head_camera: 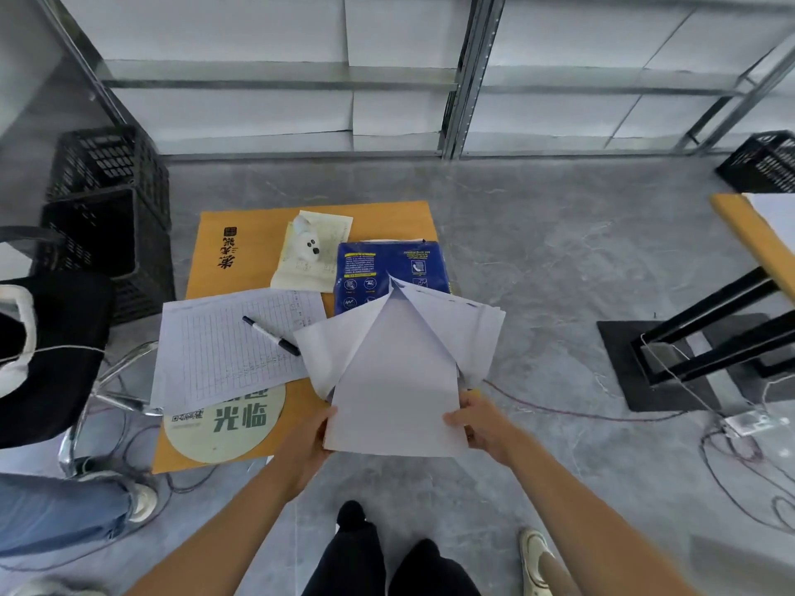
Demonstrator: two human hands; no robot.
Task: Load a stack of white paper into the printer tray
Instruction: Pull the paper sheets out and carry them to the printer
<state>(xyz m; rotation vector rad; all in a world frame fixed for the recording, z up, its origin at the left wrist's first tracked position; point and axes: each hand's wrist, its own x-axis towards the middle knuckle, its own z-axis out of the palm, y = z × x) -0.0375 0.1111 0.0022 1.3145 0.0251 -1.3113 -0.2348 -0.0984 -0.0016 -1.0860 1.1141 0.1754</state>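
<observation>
Gripping the near corners of a fanned stack of white paper sheets (393,380), the left hand (307,440) and right hand (482,423) have their fingers closed on its two sides. The stack hangs above the near edge of a low orange-topped table (258,234), partly over a blue paper wrapper (378,264), beside a ruled form (215,346) bearing a black marker pen (271,335).

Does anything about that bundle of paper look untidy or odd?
Yes. The white paper held between the left hand and right hand is not squared: sheets fan out sideways at the far end, over the blue wrapper. No printer is in view.
</observation>
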